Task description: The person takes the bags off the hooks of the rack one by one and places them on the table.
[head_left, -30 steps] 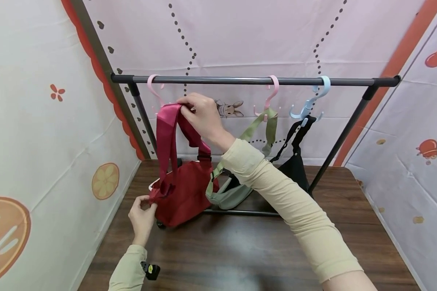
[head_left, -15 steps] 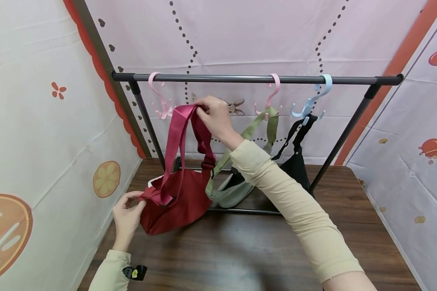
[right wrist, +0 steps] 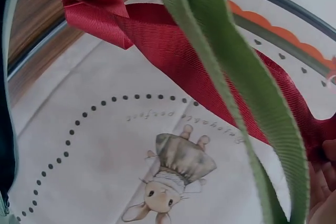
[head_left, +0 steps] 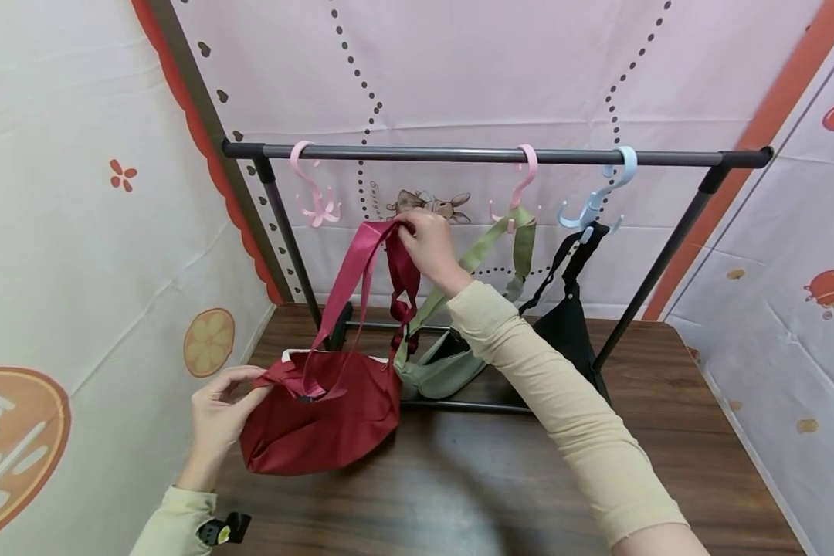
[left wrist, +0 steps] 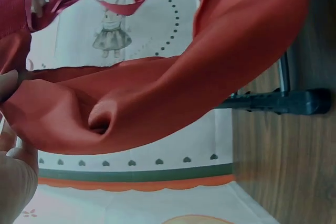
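A red bag (head_left: 327,425) with a wide magenta-red strap (head_left: 350,282) hangs between my two hands in front of the rack. My right hand (head_left: 431,243) pinches the top of the strap, to the right of the left pink hook (head_left: 316,202). At the bag's upper left corner, my left hand (head_left: 218,413) grips the fabric between thumb and fingers. The left wrist view shows the red cloth (left wrist: 157,93) sagging from that grip. In the right wrist view a green strap (right wrist: 241,77) crosses in front of the red strap (right wrist: 173,51).
A black rack bar (head_left: 417,154) spans the back. A green bag (head_left: 441,374) hangs from another pink hook (head_left: 521,181), close beside the red bag. Farther right, a black bag (head_left: 563,332) hangs from a blue hook (head_left: 598,193). The rack stands on a brown wooden table (head_left: 674,463).
Both hands have drawn the red bag toward me. The strap has come away from the left pink hook, moving right and down, while the left hand has moved left with the bag's corner.
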{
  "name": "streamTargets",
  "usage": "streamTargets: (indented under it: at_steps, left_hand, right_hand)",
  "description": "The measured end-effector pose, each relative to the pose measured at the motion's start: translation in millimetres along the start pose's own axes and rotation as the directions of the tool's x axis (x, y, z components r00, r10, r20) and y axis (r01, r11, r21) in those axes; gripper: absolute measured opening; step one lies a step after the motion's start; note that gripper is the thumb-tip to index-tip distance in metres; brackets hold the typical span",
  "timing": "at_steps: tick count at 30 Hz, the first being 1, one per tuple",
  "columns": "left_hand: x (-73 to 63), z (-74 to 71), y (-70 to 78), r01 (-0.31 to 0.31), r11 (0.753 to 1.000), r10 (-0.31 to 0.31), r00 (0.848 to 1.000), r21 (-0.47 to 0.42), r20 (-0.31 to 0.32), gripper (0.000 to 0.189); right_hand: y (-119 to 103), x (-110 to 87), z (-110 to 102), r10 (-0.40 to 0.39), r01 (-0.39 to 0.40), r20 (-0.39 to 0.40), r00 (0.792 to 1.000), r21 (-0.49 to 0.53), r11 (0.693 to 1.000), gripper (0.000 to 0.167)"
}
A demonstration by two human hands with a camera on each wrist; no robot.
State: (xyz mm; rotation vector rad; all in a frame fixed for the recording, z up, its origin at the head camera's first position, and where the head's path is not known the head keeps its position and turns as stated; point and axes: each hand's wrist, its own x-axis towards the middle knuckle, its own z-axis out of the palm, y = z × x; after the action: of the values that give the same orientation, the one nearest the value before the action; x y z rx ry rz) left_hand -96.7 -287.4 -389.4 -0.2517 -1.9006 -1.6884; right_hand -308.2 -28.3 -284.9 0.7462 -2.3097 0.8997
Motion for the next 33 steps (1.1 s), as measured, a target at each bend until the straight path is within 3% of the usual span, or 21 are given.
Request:
streamTargets:
  at_steps: [6,12,17,21,26,33]
  left_hand:
    - [2.9,-4.7,7.7,0.017,1.000,-0.016,0.999,-0.016,0.036,0.021]
    - [5.8,-14.5,-2.0,-0.010,0.999,0.015,0.995,-0.053,0.097,0.025]
    - [8.2,-14.8,-2.8,0.043,0.998,-0.041,0.998,-0.045,0.050,0.023]
    - [10.7,-13.7,-1.9,0.067,0.997,-0.067,0.998,-0.040,0.004,0.022]
    - [12.8,-14.8,-2.4,0.067,0.994,-0.070,0.997,-0.088,-0.031,0.023]
    - [16.4,-14.3,0.4,0.085,0.993,-0.089,0.995,-0.076,-0.046,0.018]
  right_hand:
    - [6,-0.3,13,0.018,0.006,0.146,0.989,-0.166,0.986,0.024]
    - [9,-2.8,27,0.047,0.050,0.274,0.960,-0.335,0.941,0.021]
    - [7,-7.9,36,0.061,0.087,0.373,0.926,-0.369,0.925,0.019]
    - [0,-13.5,38,0.020,0.131,0.396,0.918,-0.351,0.927,0.020]
    - [-15,-27.3,32,-0.061,0.160,0.396,0.916,-0.221,0.962,0.021]
    - [-22,-77.1,26,-0.138,0.151,0.328,0.935,-0.014,0.988,0.014]
